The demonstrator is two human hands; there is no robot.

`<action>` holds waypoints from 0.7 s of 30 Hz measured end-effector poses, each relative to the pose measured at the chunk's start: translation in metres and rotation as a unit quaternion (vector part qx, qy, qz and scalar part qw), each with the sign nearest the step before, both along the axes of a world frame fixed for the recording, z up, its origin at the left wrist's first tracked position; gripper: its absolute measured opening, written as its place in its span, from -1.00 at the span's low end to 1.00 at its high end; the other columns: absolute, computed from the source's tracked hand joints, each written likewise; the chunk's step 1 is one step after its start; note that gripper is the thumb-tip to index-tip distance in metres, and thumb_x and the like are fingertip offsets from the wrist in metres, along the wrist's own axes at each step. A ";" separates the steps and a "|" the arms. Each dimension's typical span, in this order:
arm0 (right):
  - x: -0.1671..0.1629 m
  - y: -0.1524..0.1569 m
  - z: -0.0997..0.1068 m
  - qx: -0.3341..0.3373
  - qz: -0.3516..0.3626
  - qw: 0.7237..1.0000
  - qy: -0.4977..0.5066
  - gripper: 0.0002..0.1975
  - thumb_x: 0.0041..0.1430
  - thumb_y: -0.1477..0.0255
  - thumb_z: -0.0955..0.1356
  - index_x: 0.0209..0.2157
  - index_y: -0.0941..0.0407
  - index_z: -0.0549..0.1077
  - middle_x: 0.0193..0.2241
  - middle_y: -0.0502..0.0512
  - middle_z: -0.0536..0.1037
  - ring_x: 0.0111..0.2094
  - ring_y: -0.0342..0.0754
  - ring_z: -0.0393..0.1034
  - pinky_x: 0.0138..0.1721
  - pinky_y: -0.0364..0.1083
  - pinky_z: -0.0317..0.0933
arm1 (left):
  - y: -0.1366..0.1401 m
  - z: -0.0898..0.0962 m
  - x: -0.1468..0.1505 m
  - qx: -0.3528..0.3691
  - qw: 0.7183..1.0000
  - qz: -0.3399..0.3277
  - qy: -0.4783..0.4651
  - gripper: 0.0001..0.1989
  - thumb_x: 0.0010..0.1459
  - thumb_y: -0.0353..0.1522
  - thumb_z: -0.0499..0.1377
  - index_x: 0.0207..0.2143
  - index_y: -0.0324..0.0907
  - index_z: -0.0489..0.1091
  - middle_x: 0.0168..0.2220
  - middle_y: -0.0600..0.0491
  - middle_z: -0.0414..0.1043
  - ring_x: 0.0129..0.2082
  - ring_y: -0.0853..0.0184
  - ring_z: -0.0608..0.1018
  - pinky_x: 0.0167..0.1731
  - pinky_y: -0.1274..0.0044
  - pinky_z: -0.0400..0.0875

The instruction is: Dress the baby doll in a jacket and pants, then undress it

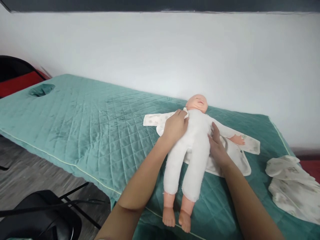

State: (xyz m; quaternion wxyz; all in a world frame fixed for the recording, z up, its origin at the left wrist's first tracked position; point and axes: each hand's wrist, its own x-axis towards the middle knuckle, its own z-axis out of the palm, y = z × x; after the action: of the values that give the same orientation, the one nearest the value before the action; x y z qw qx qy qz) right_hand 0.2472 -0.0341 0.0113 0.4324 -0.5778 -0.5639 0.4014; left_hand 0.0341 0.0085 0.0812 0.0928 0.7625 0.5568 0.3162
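A baby doll with a white cloth body lies face up, its bare feet towards me. Spread out beneath it is a white printed baby shirt, with one sleeve out on each side of the doll. My left hand is at the doll's shoulder on the left, fingers curled on a bit of the shirt's edge near the neck. The doll's arm on that side is hidden. Against the other side of the torso rests my right hand, its fingers apart. The doll's other arm lies over the right sleeve.
A green quilted cover lies over a long bed, with a face hole at the far left. Crumpled printed cloth lies at the right. A white wall runs behind. Black chairs stand on the left.
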 end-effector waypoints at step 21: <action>0.003 0.011 -0.012 0.033 0.002 0.999 -0.006 -0.07 0.18 -0.12 0.30 0.42 -0.03 -0.07 0.45 0.15 -0.05 0.44 0.13 -0.12 0.44 0.15 -0.17 | -0.141 -0.028 -0.028 0.094 0.994 0.054 0.009 -0.61 0.28 -0.51 0.06 0.14 -0.13 0.29 0.04 -0.13 0.37 0.04 0.16 0.46 0.04 0.26 0.44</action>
State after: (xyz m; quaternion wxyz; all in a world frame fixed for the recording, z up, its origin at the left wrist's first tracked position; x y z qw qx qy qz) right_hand 0.2499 -0.0230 -0.0005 0.4471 -0.5644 -0.5804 0.3803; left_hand 0.0061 -0.1328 0.0534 -0.0014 0.7397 0.5657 0.3645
